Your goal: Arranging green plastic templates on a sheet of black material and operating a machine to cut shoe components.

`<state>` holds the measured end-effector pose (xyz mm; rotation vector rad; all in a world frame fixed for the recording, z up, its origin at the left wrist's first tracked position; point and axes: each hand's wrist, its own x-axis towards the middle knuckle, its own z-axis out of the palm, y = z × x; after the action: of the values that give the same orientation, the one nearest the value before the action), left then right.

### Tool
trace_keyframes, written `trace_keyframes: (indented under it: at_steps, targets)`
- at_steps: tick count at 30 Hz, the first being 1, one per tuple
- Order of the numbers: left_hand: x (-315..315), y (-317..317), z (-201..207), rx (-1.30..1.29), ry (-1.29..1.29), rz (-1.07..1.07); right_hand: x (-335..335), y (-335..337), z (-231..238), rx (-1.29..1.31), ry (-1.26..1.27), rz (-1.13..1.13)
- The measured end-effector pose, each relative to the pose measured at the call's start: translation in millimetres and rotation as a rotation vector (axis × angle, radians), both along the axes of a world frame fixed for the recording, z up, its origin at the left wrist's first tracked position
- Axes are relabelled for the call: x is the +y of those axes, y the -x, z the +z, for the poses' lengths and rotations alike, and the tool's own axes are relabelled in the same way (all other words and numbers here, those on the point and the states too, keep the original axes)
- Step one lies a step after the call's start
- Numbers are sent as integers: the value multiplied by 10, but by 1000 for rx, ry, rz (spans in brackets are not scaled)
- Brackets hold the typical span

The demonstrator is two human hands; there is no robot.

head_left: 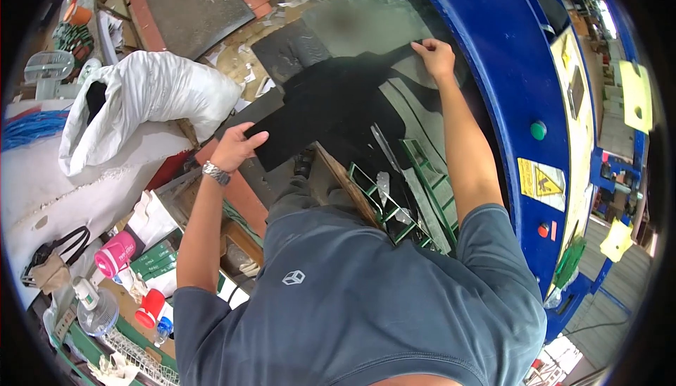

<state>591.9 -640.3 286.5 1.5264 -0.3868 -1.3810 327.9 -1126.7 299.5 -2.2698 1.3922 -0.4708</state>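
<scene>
A sheet of black, limp material point(331, 104), like fabric or thin foam, stretches between my hands over a dark work surface. My left hand point(239, 148) grips its near left end, thumb on top and fingers underneath. At the far right, my right hand point(434, 58) pinches the sheet's narrow tip between thumb and fingers. Beyond the sheet lies a cloudy greyish plate point(352, 23). Green metal frames with crossbars point(431, 189) stand just in front of my body, under the right forearm, with a few scraps caught in them.
A large blue machine point(493, 69) with a green button point(539, 130) and a red button point(543, 230) curves along the right. On the left, a white sack point(155, 90) rests on a pale surface. Nearer are a pink cup point(116, 253) and a clear jug point(97, 312). Paper scraps litter the far floor.
</scene>
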Motion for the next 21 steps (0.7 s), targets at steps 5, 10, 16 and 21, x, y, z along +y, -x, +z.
trace_keyframes:
  at_steps: [5, 10, 16, 21]
  targets:
    - [88, 57, -350, -430, 71, -152, 72, 114, -29, -133, 132, 69]
    - [285, 188, -475, -289, 1, -19, -36, 152, -172, -71, 217, 143]
    - [648, 360, -324, -505, -54, -94, -82, 88, -200, -31, 130, 98]
    - [915, 729, -90, -585, -68, -97, 85, 132, -32, -263, 173, 119]
